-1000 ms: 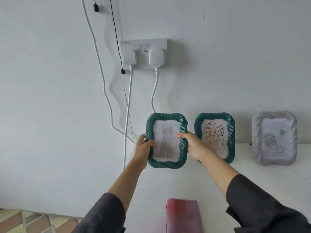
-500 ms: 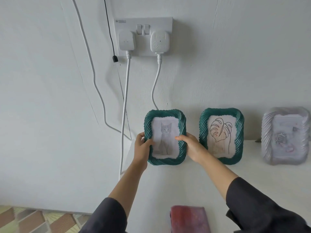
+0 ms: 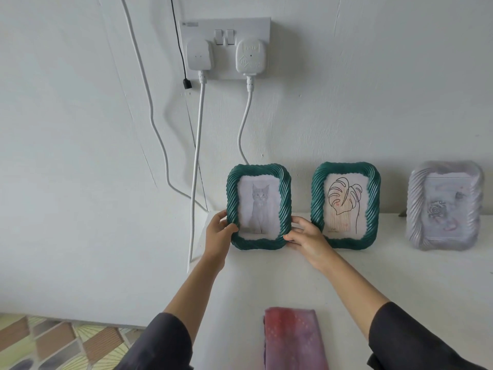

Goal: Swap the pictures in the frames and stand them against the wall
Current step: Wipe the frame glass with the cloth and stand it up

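A green twisted-rope frame with a grey cat picture [image 3: 258, 206] stands upright on the white table [image 3: 346, 279], close to the wall. My left hand [image 3: 219, 231] grips its lower left edge and my right hand [image 3: 306, 237] holds its lower right corner. To its right a matching green frame with a leaf line drawing [image 3: 345, 205] leans against the wall. Further right stands a pale lilac frame with a rose picture [image 3: 445, 206].
A double wall socket [image 3: 225, 48] with two white plugs hangs above the frames; white cables [image 3: 196, 169] drop past the table's left edge. A pink-purple cloth [image 3: 293, 340] lies at the table's near edge. Patterned floor tiles [image 3: 53, 343] show at lower left.
Both hands have lowered the cat frame and carried it back toward the wall until its base rests on the table. My right hand slid from its right edge to its lower right corner.
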